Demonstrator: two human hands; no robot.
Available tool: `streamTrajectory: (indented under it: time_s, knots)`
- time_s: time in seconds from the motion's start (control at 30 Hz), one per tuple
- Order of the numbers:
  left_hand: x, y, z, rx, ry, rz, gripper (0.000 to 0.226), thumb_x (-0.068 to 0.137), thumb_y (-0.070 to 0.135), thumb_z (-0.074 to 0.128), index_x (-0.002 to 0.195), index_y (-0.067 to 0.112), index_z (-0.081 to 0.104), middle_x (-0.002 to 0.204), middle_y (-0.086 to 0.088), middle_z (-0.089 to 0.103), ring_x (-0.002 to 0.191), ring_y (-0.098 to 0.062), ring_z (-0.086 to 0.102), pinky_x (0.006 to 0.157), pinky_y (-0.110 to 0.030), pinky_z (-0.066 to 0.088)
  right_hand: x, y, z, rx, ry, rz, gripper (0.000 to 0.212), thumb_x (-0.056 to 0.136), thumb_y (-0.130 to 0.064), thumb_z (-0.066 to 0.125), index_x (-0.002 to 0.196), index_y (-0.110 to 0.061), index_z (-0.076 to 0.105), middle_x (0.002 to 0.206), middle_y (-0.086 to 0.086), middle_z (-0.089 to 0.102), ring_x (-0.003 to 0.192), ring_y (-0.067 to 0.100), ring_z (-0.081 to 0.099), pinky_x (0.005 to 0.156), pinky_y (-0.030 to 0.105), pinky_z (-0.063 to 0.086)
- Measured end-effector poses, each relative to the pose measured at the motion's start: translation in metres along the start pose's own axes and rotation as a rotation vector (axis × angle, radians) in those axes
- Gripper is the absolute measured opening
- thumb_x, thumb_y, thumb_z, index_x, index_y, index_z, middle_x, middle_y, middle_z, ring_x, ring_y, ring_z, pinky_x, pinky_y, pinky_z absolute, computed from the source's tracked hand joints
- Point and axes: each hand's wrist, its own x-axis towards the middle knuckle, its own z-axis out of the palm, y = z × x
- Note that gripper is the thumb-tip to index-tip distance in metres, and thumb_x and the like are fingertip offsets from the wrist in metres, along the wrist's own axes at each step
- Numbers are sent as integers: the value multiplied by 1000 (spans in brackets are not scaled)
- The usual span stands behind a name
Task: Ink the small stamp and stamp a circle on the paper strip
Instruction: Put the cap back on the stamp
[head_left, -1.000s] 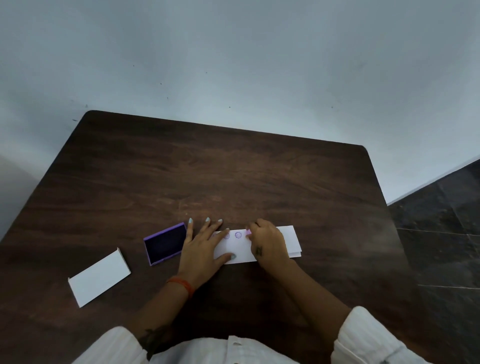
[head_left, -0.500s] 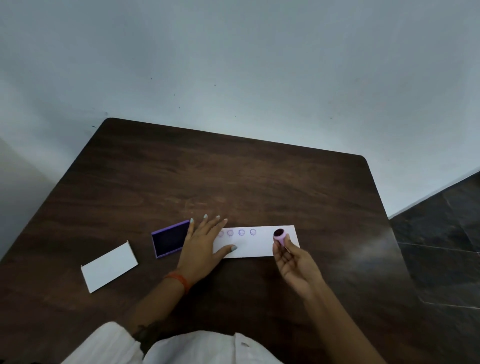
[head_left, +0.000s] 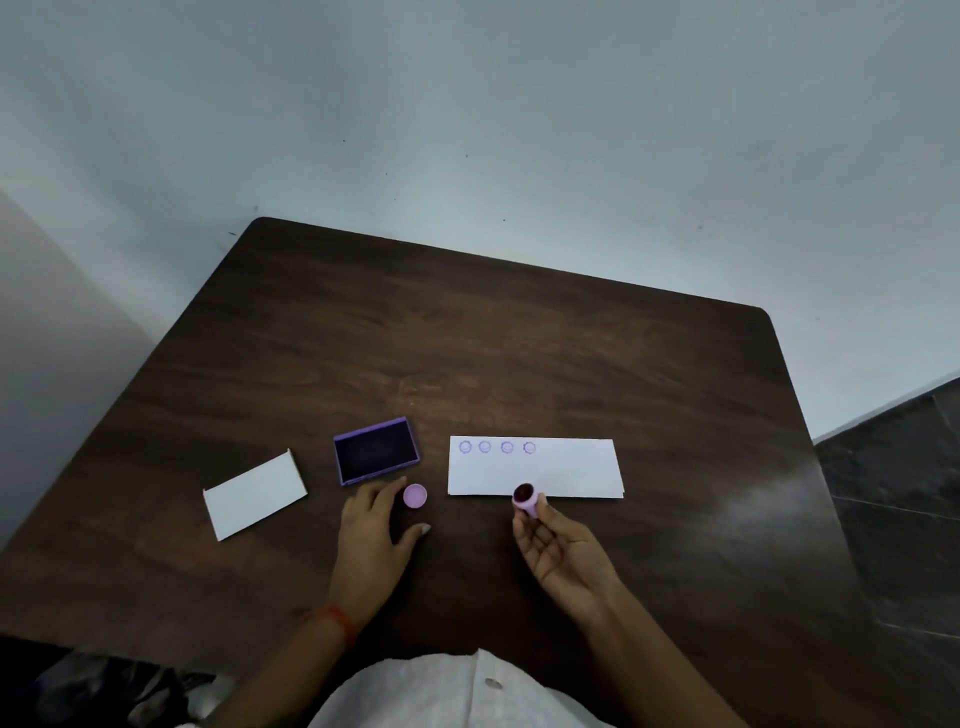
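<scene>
A white paper strip (head_left: 550, 470) lies on the dark wooden table (head_left: 519, 353), with a row of several purple stamped circles (head_left: 496, 447) along its upper left edge. My right hand (head_left: 563, 553) holds the small pink stamp (head_left: 526, 498) at its fingertips, inked face turned up, just in front of the strip's near edge. An open purple ink pad (head_left: 376, 450) sits left of the strip. A round pink cap (head_left: 415, 495) lies on the table between pad and strip. My left hand (head_left: 371, 535) rests beside it, fingers apart, index finger near the cap.
A white card or lid (head_left: 254, 494) lies to the left of the ink pad. The table's right edge borders a dark tiled floor (head_left: 893, 519). A pale wall stands behind the table's far edge.
My right hand lifted the stamp off the strip and drew it back toward me, face up. My left hand left the strip and moved down beside the pink cap.
</scene>
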Motion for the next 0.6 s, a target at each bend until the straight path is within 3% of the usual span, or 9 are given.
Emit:
streamTrajectory:
  time_s: [0.2,0.27,0.4,0.5,0.6]
  knots:
    - [4,1,0,-37,28,-8,33,74,15,75,104,15,63,104,-9,58,97,-26,51,82,-40,50,8,17,8,-137,-64,11,13,70,-4,67,81,0,73,78,14,76,68,18,72,57,26,60]
    - [5,2,-1,-45,33,-9,28,75,15,74,101,14,64,103,-9,58,97,-25,51,82,-38,48,13,22,15,-239,-82,-22,11,78,-4,63,83,-2,73,78,11,76,68,16,71,60,25,60]
    - [5,2,-2,-41,21,-11,25,78,15,71,101,13,64,106,-10,59,100,-25,50,84,-36,46,25,31,37,-538,-63,-164,12,86,-5,60,94,-7,68,92,11,70,81,18,68,65,23,59]
    - [5,3,-6,-57,-4,0,24,80,17,69,103,13,63,108,-8,59,101,-23,52,86,-38,49,30,38,53,-828,-60,-326,12,83,-9,65,87,-19,69,100,10,70,93,21,67,77,29,58]
    - [4,6,-11,-108,-15,20,23,81,19,68,103,15,62,106,-4,61,93,-15,56,79,-26,50,32,45,63,-943,-77,-444,13,83,-11,66,87,-22,68,100,11,70,94,22,67,79,30,58]
